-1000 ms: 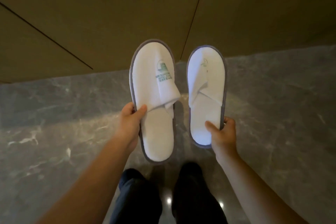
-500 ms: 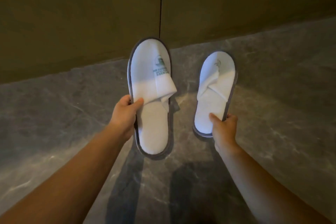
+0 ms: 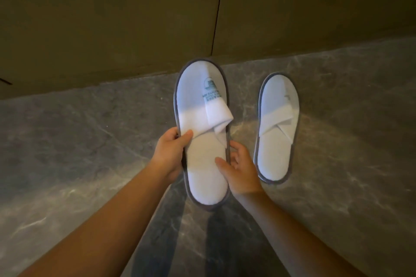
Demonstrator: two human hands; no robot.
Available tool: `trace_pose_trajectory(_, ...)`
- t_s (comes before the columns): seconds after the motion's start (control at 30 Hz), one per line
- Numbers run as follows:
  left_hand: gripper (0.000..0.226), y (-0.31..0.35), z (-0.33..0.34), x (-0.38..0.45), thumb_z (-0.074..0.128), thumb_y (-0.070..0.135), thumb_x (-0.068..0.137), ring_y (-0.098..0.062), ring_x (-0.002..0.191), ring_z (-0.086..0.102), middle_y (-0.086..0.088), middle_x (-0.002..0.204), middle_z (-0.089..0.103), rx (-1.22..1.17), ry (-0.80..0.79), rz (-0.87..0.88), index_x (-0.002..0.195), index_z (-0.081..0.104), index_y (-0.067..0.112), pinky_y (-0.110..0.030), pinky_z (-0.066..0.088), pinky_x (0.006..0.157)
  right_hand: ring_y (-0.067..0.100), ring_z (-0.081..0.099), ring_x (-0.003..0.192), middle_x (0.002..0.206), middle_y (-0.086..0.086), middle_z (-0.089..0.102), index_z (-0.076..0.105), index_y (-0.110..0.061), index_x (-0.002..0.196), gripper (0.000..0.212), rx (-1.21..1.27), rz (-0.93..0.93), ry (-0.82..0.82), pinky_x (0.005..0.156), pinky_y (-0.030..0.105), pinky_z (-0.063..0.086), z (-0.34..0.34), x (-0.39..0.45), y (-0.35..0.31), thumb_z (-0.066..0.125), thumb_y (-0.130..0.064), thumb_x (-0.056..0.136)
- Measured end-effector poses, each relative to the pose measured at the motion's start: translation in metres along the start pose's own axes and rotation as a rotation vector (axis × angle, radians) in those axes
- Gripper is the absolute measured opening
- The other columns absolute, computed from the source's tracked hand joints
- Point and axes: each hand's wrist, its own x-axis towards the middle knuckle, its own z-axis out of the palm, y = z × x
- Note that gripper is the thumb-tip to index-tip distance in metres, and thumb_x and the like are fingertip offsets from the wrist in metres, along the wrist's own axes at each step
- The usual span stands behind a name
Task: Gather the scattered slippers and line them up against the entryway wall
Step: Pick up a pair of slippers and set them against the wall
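already down: plain slipper (image 3: 275, 128), floor (image 3: 90, 141) near wall (image 3: 112, 18)
to place: logo slipper (image 3: 202, 141), gripped by left hand (image 3: 171, 155), right hand (image 3: 240, 168)

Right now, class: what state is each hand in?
Left hand: grips the logo slipper by its left edge.
Right hand: thumb on that slipper's insole, fingers at its rim; whether it grips cannot be told.

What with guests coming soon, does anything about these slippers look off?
The held slipper, gripped by the left hand and right hand, has its upper band folded back and bunched on one side. The floor slipper lies short of the wall, its upper creased flat in a crossed fold.
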Motion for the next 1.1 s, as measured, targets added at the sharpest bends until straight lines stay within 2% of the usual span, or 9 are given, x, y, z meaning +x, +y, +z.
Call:
trace_pose_trajectory(0.07, 0.022, -0.001, -0.010, -0.001, 0.053, 0.014, 0.085, -0.020, 0.083, 0.058, -0.008, 0.094, 0.058, 0.026, 0.035, 0.026, 0.106, 0.046, 0.010, -0.035, 0.051, 0.069, 0.026, 0.055, 0.108, 0.126, 0.010, 0.053, 0.035, -0.022, 0.123, 0.050, -0.047, 0.014, 0.015, 0.093, 0.051, 0.049, 0.011, 0.001, -0.003, 0.061, -0.024, 0.080)
trace_pose_trajectory(0.13, 0.044, -0.003, -0.024, 0.002, 0.057, 0.015, 0.082, -0.017, 0.085, 0.059, -0.004, 0.094, 0.059, 0.137, 0.076, 0.088, 0.121, 0.037, 0.014, -0.034, 0.050, 0.074, 0.027, 0.054, 0.108, 0.125, 0.011, 0.054, 0.036, -0.022, 0.120, 0.046, -0.062, 0.014, -0.007, 0.094, 0.053, 0.048, 0.020, 0.006, -0.004, 0.060, -0.020, 0.081)
trace_pose_trajectory(0.23, 0.072, -0.015, -0.052, 0.013, 0.064, 0.019, 0.077, -0.019, 0.101, 0.056, -0.005, 0.120, 0.056, 0.493, 0.156, 0.155, 0.137, 0.023, 0.019, -0.034, 0.045, 0.085, 0.026, 0.052, 0.108, 0.125, 0.014, 0.052, 0.037, -0.017, 0.119, 0.042, -0.100, -0.009, -0.042, 0.094, 0.044, 0.047, 0.031, 0.021, -0.005, 0.057, -0.014, 0.083)
trace_pose_trajectory(0.37, 0.082, -0.036, -0.089, 0.027, 0.070, 0.029, 0.072, -0.028, 0.124, 0.043, -0.009, 0.145, 0.036, 0.859, 0.132, 0.220, 0.138, 0.022, 0.021, -0.044, 0.038, 0.103, 0.028, 0.049, 0.117, 0.130, 0.014, 0.049, 0.036, -0.011, 0.126, 0.045, -0.240, -0.041, -0.022, 0.090, 0.029, 0.040, 0.047, 0.041, -0.002, 0.055, -0.011, 0.085)
trace_pose_trajectory(0.5, 0.091, -0.058, -0.104, 0.032, 0.062, 0.053, 0.071, -0.029, 0.142, 0.003, -0.002, 0.156, 0.003, 1.283, 0.131, 0.263, 0.141, 0.008, 0.029, -0.050, 0.013, 0.114, 0.028, 0.036, 0.127, 0.140, 0.013, 0.036, 0.029, -0.014, 0.133, 0.073, -0.586, -0.239, 0.086, 0.105, 0.041, 0.036, 0.052, 0.039, 0.009, 0.068, -0.030, 0.074)
trace_pose_trajectory(0.57, 0.093, -0.067, -0.106, 0.033, 0.057, 0.058, 0.071, -0.029, 0.142, -0.007, -0.002, 0.156, -0.006, 1.396, 0.130, 0.269, 0.141, 0.002, 0.030, -0.049, 0.005, 0.114, 0.026, 0.027, 0.131, 0.147, 0.008, 0.023, 0.016, -0.022, 0.138, 0.092, -0.755, -0.299, -0.009, 0.106, 0.038, 0.033, 0.053, 0.029, 0.021, 0.070, -0.045, 0.067)
trace_pose_trajectory(0.63, 0.096, -0.074, -0.107, 0.033, 0.056, 0.059, 0.071, -0.030, 0.141, -0.012, -0.004, 0.155, -0.011, 1.467, 0.122, 0.270, 0.141, -0.003, 0.029, -0.049, 0.000, 0.114, 0.026, 0.014, 0.137, 0.153, 0.004, 0.002, -0.002, -0.031, 0.138, 0.104, -0.924, -0.303, -0.147, 0.109, 0.037, 0.027, 0.056, 0.021, 0.035, 0.066, -0.058, 0.064)
trace_pose_trajectory(0.7, 0.099, -0.075, -0.107, 0.032, 0.057, 0.058, 0.071, -0.031, 0.141, -0.014, -0.006, 0.155, -0.013, 1.506, 0.114, 0.277, 0.141, -0.006, 0.027, -0.049, -0.001, 0.113, 0.027, 0.004, 0.141, 0.154, 0.002, -0.012, -0.013, -0.035, 0.136, 0.106, -1.015, -0.291, -0.192, 0.112, 0.039, 0.022, 0.057, 0.020, 0.045, 0.062, -0.062, 0.065)
trace_pose_trajectory(1.1, 0.090, -0.063, -0.102, 0.026, 0.054, 0.055, 0.075, -0.032, 0.141, -0.011, -0.006, 0.156, -0.010, 1.492, 0.101, 0.252, 0.141, 0.000, 0.026, -0.049, 0.003, 0.114, 0.030, 0.005, 0.140, 0.155, 0.007, -0.005, -0.004, -0.028, 0.139, 0.097, -1.004, -0.311, -0.155, 0.113, 0.041, 0.020, 0.069, 0.026, 0.032, 0.060, -0.056, 0.072)
